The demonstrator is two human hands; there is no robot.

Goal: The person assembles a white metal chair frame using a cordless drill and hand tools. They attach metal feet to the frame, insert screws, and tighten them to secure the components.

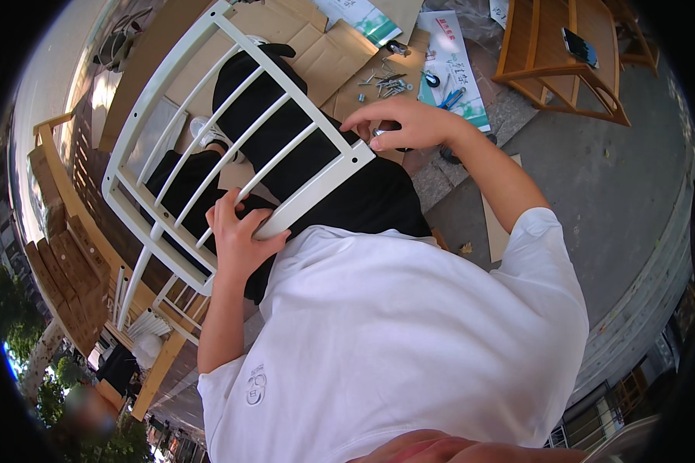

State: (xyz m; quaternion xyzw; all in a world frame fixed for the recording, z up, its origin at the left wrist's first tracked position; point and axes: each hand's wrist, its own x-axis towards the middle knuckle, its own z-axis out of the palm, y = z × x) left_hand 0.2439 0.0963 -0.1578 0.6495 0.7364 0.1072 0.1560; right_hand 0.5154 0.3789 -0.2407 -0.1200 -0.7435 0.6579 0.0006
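- So the white slatted frame (232, 131) is lying across the person's lap, over the black trousers, one end rail toward the chest.
- Left hand (238, 231) is wrapped round the lower rail, fingers closed on it, steadying the thing.
- Right hand (401, 123) sits at the frame's corner, fingertips pinched on a small dark fitting (384, 135). Can't tell exactly what it is.
- Looks like the fastening step at that corner, I'd guess.
- Next move probably needs the frame held dead steady while the fitting gets lined up square.
- Loose screws (386, 83) and blue pliers (450, 99) lie on the cardboard (316, 46) just beyond.
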